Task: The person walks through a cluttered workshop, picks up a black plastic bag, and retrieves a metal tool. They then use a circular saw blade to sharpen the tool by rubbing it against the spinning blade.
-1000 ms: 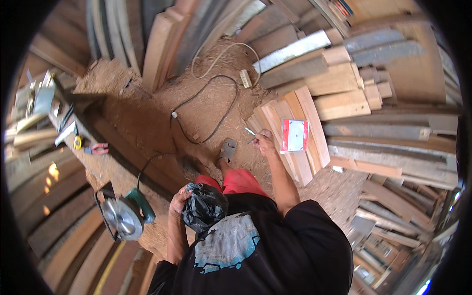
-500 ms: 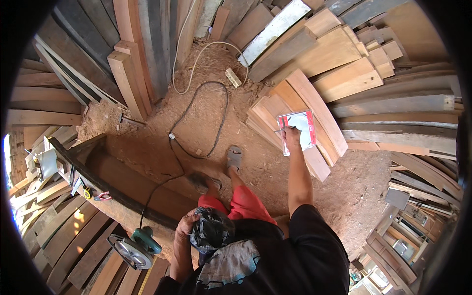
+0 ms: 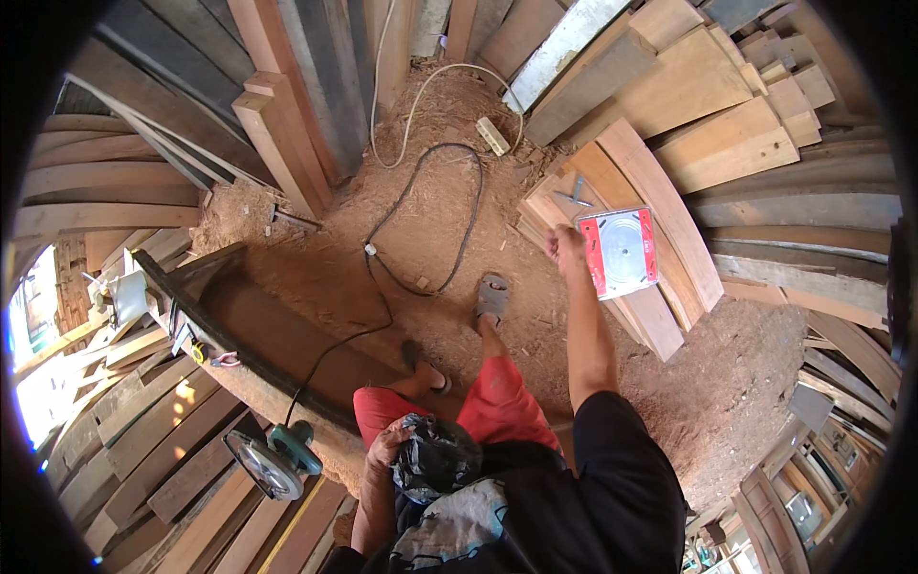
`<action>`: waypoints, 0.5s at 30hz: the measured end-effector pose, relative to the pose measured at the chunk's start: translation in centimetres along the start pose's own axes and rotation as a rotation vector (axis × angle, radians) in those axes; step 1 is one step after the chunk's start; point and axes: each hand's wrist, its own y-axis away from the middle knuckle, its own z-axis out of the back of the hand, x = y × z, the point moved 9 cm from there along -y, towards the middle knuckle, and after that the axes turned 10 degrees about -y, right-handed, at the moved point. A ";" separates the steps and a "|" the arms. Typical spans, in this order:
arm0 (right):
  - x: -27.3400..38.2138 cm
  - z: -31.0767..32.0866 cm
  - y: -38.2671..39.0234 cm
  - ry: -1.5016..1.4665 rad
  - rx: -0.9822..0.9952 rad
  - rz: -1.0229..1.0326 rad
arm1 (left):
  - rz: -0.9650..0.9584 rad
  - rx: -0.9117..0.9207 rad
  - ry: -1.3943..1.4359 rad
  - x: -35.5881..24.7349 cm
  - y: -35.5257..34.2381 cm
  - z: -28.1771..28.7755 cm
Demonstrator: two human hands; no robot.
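My left hand [image 3: 387,442] grips a crumpled black plastic bag [image 3: 438,459] at my lap. My right hand [image 3: 567,247] has its fingers curled beside the left edge of a red-and-silver package [image 3: 621,253] with a round blade in it, lying on stacked planks [image 3: 660,191]. I cannot make out whether anything is in those fingers. Just above them, two slim metallic tools [image 3: 574,195] lie crossed on the planks.
A circular saw [image 3: 268,459], pliers [image 3: 225,359] and a tape measure [image 3: 199,353] rest along a long wooden piece [image 3: 258,383] at left. Cords [image 3: 449,258] and a power strip [image 3: 493,137] lie on the sawdust-covered floor [image 3: 411,210]. Leaning boards [image 3: 316,115] surround me.
The slim tools that were in my right hand now lie above it on the planks. That hand has moved off the package's face to its left edge. The view has shifted.
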 end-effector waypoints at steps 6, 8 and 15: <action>-12.8 -3.1 11.1 0.095 0.314 -0.196 | -0.243 -0.090 -0.100 -1.7 3.3 0.2; -13.7 -5.9 17.1 0.122 0.465 -0.220 | -0.296 -0.098 -0.129 -1.4 4.0 2.0; -11.4 -11.0 37.8 0.281 0.806 0.036 | -0.401 0.005 0.295 -1.9 7.3 4.2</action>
